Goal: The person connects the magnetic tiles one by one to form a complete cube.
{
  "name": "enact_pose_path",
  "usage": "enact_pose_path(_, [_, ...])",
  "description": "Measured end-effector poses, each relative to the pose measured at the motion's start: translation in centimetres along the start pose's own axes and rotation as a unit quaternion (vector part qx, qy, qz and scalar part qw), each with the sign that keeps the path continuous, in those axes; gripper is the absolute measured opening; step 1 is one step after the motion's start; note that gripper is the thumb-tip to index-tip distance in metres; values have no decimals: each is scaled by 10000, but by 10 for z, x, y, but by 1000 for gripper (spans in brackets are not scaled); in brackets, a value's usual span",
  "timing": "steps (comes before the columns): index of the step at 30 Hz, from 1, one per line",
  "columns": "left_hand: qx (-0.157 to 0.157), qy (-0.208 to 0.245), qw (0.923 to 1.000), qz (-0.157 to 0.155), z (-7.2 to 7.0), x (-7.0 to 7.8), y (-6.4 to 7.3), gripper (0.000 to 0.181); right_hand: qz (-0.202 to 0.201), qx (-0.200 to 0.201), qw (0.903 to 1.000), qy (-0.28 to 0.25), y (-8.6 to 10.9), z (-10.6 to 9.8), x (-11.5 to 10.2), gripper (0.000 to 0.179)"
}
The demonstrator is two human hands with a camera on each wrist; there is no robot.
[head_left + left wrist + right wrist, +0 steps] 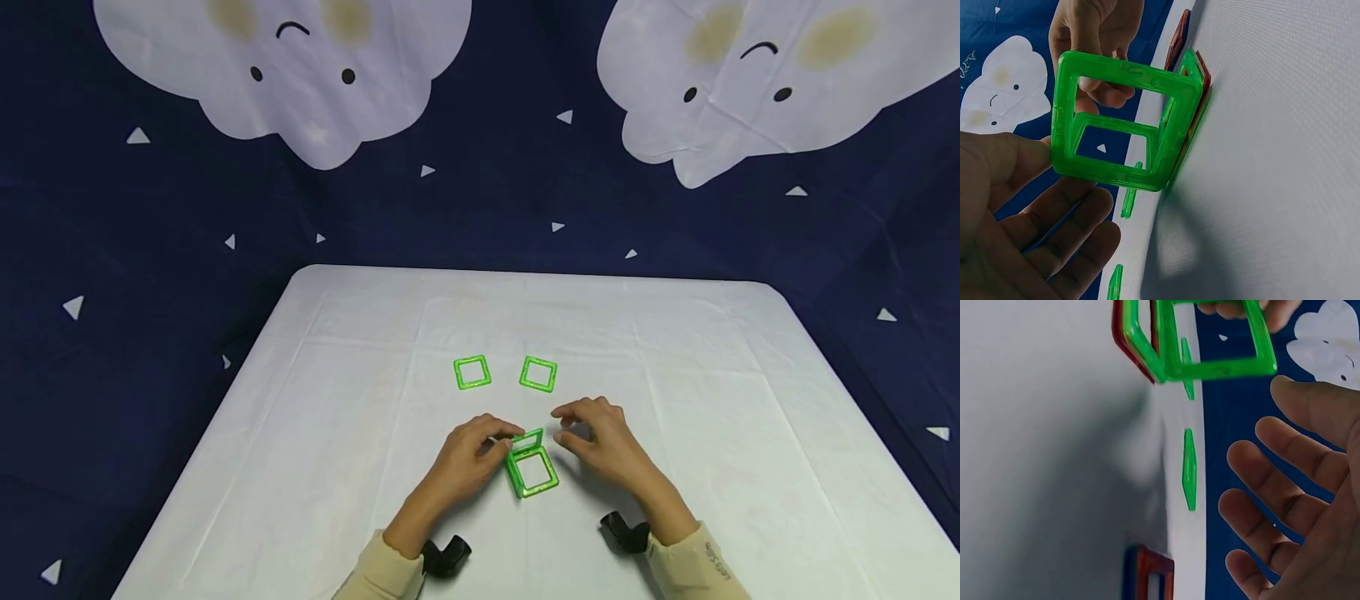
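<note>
The left hand pinches the green plastic square-frame structure, just left of the right hand's parted fingers.

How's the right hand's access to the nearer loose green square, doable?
Likely yes: the right hand appears free, and the green square lies flat just beyond its fingertips, with nothing visible between.
</note>
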State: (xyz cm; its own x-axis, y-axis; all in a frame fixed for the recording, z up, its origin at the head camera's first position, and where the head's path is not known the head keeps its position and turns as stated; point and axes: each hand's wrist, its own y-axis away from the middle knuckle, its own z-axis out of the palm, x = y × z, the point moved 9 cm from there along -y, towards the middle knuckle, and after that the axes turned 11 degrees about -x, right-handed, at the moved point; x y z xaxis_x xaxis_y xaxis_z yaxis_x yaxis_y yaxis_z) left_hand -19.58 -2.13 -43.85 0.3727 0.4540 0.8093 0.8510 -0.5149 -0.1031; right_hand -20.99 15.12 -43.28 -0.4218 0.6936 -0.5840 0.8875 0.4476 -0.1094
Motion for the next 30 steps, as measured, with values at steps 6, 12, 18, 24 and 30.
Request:
enact_pose_path(6, [101,-24,9999,18,-3,3,4,19,111,130,9999,-12,0,-9,6,26])
enact_pose_path(12, [222,-175,9996,18,-4,4,8,18,235,159,9996,-84,-2,-14,11,24])
enact_pose_path(18, [280,-285,9992,-36,-4,4,10,18,245,243,9994,-71,-6,-18,14,24])
enact_pose_path(24, [277,-355,9988,-197,-3,3,12,18,228,374,9989,147,-14,-23,14,23])
enact_pose_path(30, [260,-400,9986,-249,-2,5,15,17,443,416,9978,280,-27,-29,20,27])
